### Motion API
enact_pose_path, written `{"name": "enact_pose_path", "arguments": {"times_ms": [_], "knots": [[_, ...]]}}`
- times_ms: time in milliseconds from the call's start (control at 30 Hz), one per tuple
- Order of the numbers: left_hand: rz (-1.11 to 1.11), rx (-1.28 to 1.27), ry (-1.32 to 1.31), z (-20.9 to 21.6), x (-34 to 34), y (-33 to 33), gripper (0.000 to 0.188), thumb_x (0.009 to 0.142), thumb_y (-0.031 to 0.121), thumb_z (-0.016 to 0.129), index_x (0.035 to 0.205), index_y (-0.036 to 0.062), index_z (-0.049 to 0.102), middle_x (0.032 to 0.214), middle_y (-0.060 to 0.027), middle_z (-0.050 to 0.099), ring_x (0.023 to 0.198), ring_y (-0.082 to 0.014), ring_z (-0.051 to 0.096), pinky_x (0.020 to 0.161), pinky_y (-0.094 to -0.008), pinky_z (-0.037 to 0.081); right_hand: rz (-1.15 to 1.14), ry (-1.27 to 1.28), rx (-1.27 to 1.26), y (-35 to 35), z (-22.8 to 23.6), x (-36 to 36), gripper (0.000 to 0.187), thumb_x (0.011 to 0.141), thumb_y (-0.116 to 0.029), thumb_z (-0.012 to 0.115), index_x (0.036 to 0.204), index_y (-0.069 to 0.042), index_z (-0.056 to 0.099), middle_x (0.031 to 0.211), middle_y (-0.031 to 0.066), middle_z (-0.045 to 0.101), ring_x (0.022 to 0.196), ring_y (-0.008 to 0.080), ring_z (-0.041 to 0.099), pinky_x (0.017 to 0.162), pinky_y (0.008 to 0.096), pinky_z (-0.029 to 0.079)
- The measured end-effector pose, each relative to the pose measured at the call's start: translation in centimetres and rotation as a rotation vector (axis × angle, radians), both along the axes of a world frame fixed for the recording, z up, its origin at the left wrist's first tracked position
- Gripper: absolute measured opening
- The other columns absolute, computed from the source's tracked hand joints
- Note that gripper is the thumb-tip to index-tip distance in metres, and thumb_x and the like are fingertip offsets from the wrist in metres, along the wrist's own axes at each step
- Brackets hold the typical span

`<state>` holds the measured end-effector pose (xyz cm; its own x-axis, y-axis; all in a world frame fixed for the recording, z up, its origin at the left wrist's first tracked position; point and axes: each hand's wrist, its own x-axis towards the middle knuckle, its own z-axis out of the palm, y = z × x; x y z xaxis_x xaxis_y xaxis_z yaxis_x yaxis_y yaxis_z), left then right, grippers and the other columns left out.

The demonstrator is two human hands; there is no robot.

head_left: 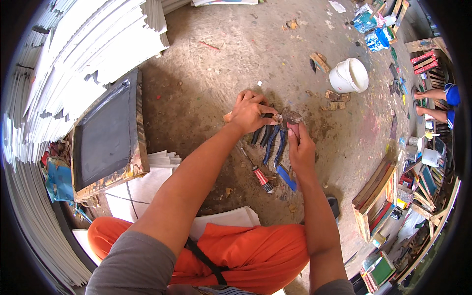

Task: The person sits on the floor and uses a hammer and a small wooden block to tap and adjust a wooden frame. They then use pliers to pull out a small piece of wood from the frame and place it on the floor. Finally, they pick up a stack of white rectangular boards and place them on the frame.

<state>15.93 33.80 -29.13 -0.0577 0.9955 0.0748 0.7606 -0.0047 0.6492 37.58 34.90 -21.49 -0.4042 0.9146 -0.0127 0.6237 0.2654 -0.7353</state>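
Note:
My left hand (250,114) is bent over the tools on the floor. Its fingers are closed at the tips, on something too small to make out. Close beside it, my right hand (301,150) grips a stained tool (293,118) with a brownish, rounded end; its exact kind does not show. Below and between the hands lie pliers with blue handles (274,148) and a dark-handled tool (266,134), partly hidden by the left hand. A screwdriver with a red, white and blue handle (263,179) lies nearer me, beside a flat blue piece (286,178).
A white bucket (348,75) stands at the far right, near wood scraps (336,101). On the left, a wooden-framed dark screen (105,132) leans by tall stacks of white sheets (98,44). A wooden crate (376,199) is at right. Another person's legs (432,105) show at the right edge.

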Motion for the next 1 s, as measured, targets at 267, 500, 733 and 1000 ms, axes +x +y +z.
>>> {"name": "enact_pose_path", "arguments": {"times_ms": [267, 500, 733, 1000], "knots": [[-0.005, -0.001, -0.003, -0.2, -0.1, 0.1, 0.034, 0.076, 0.05, 0.085, 0.107, 0.0361, 0.084, 0.116, 0.0046, 0.069, 0.124, -0.0252, 0.054, 0.119, -0.0465, 0.029, 0.019, 0.03, 0.011, 0.0, 1.1, -1.0, 0.037, 0.105, -0.018, 0.06, 0.136, 0.003, 0.058, 0.116, 0.0223, 0.073, 0.108, 0.0411, 0.07, 0.09, 0.0449, 0.055], [0.005, 0.024, -0.006, -0.3, 0.0, 0.1, 0.034, 0.075, 0.049, 0.085, 0.106, 0.0351, 0.084, 0.116, 0.0049, 0.07, 0.123, -0.0249, 0.054, 0.119, -0.0464, 0.029, 0.032, -0.058, -0.021, 0.3, 0.2, -1.3, 0.038, 0.105, -0.019, 0.059, 0.137, 0.001, 0.057, 0.116, 0.0244, 0.072, 0.107, 0.0436, 0.07, 0.089, 0.0475, 0.055], [0.001, 0.029, -0.004, -0.4, -0.1, 0.2, 0.034, 0.075, 0.05, 0.085, 0.106, 0.0355, 0.084, 0.115, 0.006, 0.069, 0.123, -0.0243, 0.054, 0.119, -0.0467, 0.029, 0.062, -0.156, 0.005, 0.4, -0.7, -1.1, 0.037, 0.106, -0.02, 0.057, 0.137, 0.0, 0.056, 0.116, 0.0256, 0.072, 0.106, 0.0449, 0.069, 0.089, 0.0486, 0.055], [0.025, 0.043, -0.006, -0.6, -0.1, 0.0, 0.034, 0.074, 0.052, 0.085, 0.105, 0.0356, 0.084, 0.114, 0.0066, 0.07, 0.123, -0.024, 0.054, 0.119, -0.0463, 0.029, 0.048, -0.055, -0.02, -0.3, -0.3, -2.1, 0.036, 0.107, -0.019, 0.057, 0.134, 0.004, 0.058, 0.113, 0.025, 0.073, 0.105, 0.0422, 0.071, 0.09, 0.0465, 0.055]]}}
